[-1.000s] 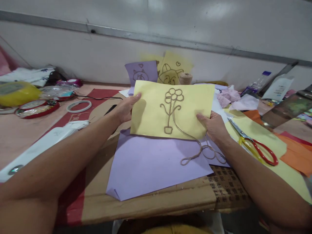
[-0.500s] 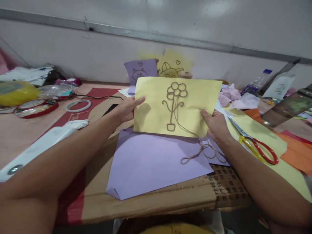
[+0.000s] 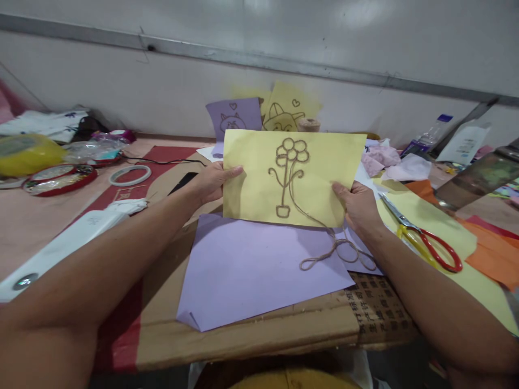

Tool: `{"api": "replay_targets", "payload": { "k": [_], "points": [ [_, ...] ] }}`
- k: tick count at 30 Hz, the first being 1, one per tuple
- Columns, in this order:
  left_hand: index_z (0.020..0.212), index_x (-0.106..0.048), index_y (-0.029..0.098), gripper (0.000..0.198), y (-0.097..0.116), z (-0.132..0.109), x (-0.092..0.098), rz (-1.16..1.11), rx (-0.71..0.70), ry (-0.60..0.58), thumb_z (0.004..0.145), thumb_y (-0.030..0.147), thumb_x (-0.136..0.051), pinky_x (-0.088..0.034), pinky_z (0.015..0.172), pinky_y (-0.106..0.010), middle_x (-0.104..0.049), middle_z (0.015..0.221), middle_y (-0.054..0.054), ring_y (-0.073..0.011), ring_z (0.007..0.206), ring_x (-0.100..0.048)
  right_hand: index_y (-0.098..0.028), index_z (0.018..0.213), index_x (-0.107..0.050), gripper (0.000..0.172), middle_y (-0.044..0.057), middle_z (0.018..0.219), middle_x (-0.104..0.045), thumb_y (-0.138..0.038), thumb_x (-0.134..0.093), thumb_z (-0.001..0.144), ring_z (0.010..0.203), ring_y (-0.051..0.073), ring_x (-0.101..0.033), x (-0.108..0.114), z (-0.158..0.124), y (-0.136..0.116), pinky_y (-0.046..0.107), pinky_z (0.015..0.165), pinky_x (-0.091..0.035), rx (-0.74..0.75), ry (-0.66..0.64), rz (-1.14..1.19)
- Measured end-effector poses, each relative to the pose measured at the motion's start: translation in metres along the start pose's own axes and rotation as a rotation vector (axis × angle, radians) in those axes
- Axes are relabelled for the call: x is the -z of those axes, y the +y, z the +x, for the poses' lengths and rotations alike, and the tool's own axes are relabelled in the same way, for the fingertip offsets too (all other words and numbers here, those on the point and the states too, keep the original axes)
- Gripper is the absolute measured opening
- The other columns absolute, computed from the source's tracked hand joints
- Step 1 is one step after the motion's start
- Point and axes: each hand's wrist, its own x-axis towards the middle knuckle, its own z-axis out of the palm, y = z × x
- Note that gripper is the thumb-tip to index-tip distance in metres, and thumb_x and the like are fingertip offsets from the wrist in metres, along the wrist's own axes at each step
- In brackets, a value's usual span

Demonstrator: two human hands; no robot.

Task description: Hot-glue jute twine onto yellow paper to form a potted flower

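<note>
Between my two hands a sheet of yellow paper [image 3: 251, 189] is held up, tilted toward me. My left hand [image 3: 217, 181] pinches its left edge, thumb in front and fingers behind. My right hand [image 3: 357, 202] grips the lower right edge the same way. On the sheet is a potted flower [image 3: 286, 178] outlined in brown twine. A loose tail of twine [image 3: 334, 248] runs from the flower over the lower edge and curls on the purple paper [image 3: 259, 270] below.
Red-and-yellow-handled scissors [image 3: 421, 235] lie on yellow paper at right, near a tilted bottle [image 3: 478, 175]. Behind stand a purple cat picture [image 3: 233, 119] and a twine spool [image 3: 308, 125]. At left are a tape roll [image 3: 130, 175] and a white device [image 3: 68, 243]. Cardboard [image 3: 243, 343] lies underneath.
The yellow paper's right side has shifted slightly left and the sheet's tilt has changed a little. Both hands keep their hold.
</note>
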Motion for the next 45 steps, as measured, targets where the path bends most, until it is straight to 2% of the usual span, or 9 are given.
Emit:
{"api": "replay_targets", "payload": {
  "k": [5,12,17,21,27,35,38,41,45],
  "points": [
    [0.103,-0.074,0.012,0.026,0.002,-0.002,-0.001,0.009,0.020,0.023,0.082,0.027,-0.079,-0.060,0.097,-0.041,-0.078,0.104,-0.013,-0.0283,0.106,-0.074,-0.019,0.098,-0.074,0.037,0.004,0.085,-0.080,-0.043,-0.084,0.071,0.088,0.023,-0.076,0.000,0.002,0.000,0.036,0.077,-0.064,-0.014,0.003,0.037],
    [0.100,-0.074,0.013,0.020,0.001,0.001,0.001,-0.017,0.045,0.010,0.084,0.024,-0.077,-0.061,0.095,-0.038,-0.079,0.096,-0.010,-0.0243,0.097,-0.076,-0.021,0.096,-0.076,0.032,0.002,0.086,-0.080,-0.033,-0.085,0.068,0.078,0.022,-0.076,0.001,-0.001,0.000,0.035,0.073,-0.063,-0.055,-0.020,-0.054],
    [0.101,-0.075,0.013,0.020,-0.003,0.003,0.003,-0.017,0.032,-0.007,0.084,0.025,-0.076,-0.061,0.095,-0.037,-0.079,0.097,-0.011,-0.0247,0.098,-0.076,-0.021,0.093,-0.076,0.028,0.003,0.093,-0.081,-0.032,-0.084,0.069,0.083,0.022,-0.076,0.001,-0.001,0.000,0.035,0.075,-0.063,-0.008,0.024,-0.080],
    [0.106,-0.075,0.014,0.026,-0.004,0.004,0.006,-0.038,-0.018,-0.016,0.085,0.028,-0.077,-0.061,0.095,-0.036,-0.078,0.105,-0.011,-0.0245,0.100,-0.075,-0.018,0.096,-0.075,0.032,0.005,0.093,-0.081,-0.032,-0.085,0.069,0.087,0.023,-0.076,-0.001,-0.002,0.000,0.036,0.080,-0.063,-0.002,0.013,-0.053],
    [0.110,-0.074,0.016,0.038,-0.002,0.002,0.009,-0.034,0.006,-0.054,0.076,0.029,-0.085,-0.062,0.093,-0.039,-0.078,0.105,-0.011,-0.0272,0.101,-0.075,-0.019,0.101,-0.075,0.040,0.006,0.097,-0.081,-0.034,-0.088,0.066,0.087,0.023,-0.077,-0.003,-0.006,-0.002,0.036,0.079,-0.065,-0.117,-0.081,-0.006],
    [0.103,-0.076,0.019,0.022,0.000,-0.001,0.006,0.053,0.071,-0.009,0.083,0.029,-0.076,-0.064,0.086,-0.035,-0.079,0.093,-0.007,-0.0245,0.095,-0.076,-0.016,0.098,-0.077,0.039,0.007,0.096,-0.082,-0.030,-0.091,0.063,0.081,0.023,-0.077,-0.004,-0.011,-0.005,0.034,0.076,-0.065,-0.171,-0.075,-0.056],
    [0.098,-0.075,0.017,0.017,0.001,-0.002,0.004,0.049,0.073,0.040,0.085,0.028,-0.073,-0.063,0.085,-0.034,-0.079,0.092,-0.009,-0.0241,0.092,-0.076,-0.017,0.099,-0.077,0.038,0.007,0.098,-0.081,-0.030,-0.089,0.065,0.084,0.024,-0.078,-0.004,-0.011,-0.006,0.036,0.078,-0.065,-0.187,-0.080,-0.069],
    [0.099,-0.075,0.016,0.021,0.000,0.000,0.006,0.063,0.078,0.088,0.083,0.031,-0.076,-0.063,0.083,-0.036,-0.078,0.092,-0.011,-0.0260,0.089,-0.076,-0.017,0.099,-0.076,0.037,0.008,0.098,-0.081,-0.030,-0.088,0.067,0.084,0.025,-0.078,-0.005,-0.012,-0.007,0.037,0.077,-0.065,-0.218,-0.086,-0.098],
    [0.103,-0.074,0.017,0.030,-0.003,0.003,0.012,0.085,0.104,0.078,0.078,0.032,-0.081,-0.063,0.080,-0.036,-0.079,0.094,-0.010,-0.0271,0.088,-0.076,-0.017,0.104,-0.075,0.038,0.011,0.102,-0.081,-0.035,-0.086,0.071,0.082,0.025,-0.078,-0.004,-0.013,-0.007,0.037,0.074,-0.065,-0.274,-0.128,-0.124]
  ]
}}
